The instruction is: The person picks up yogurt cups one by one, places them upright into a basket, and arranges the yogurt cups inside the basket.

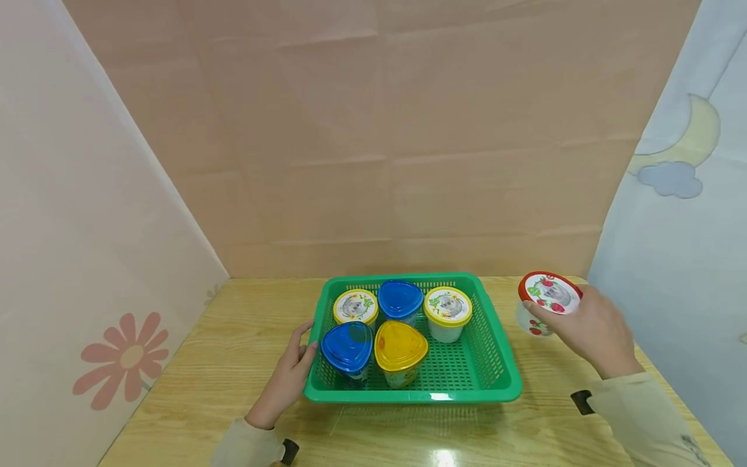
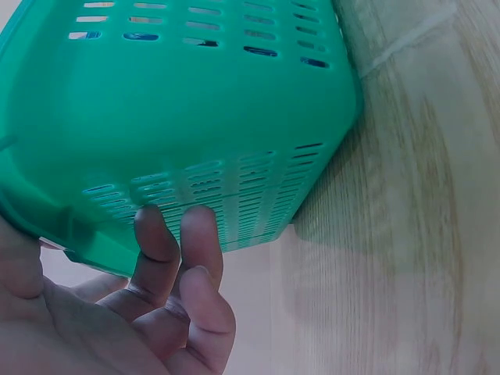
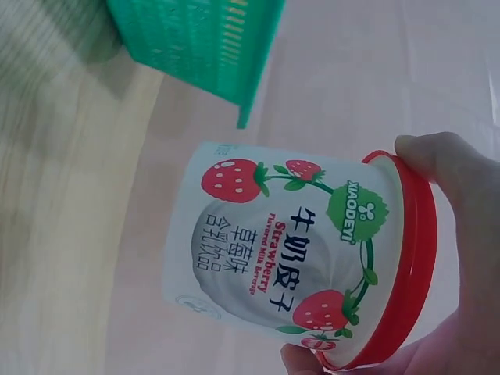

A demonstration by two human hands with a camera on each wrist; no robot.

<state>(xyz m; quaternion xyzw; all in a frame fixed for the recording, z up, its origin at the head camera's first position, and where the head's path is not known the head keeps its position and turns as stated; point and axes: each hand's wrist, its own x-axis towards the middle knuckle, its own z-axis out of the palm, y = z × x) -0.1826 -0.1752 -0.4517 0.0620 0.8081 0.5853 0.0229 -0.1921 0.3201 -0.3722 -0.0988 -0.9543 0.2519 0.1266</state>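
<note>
My right hand grips a strawberry milk cup by its red-rimmed lid, to the right of a green plastic basket. The right wrist view shows the cup's white side printed with strawberries, thumb and fingers around the lid. At the basket's left side, my left hand holds the rim, the thumb near the top edge. In the left wrist view its fingers curl beneath the rim against the slotted wall. Inside stand cups with blue lids, a yellow lid and white-and-yellow lids.
The basket rests on a light wood-grain table. A brown paper-like backdrop rises behind it. Pale walls stand at both sides, the left one with a pink flower, the right one with a moon and cloud.
</note>
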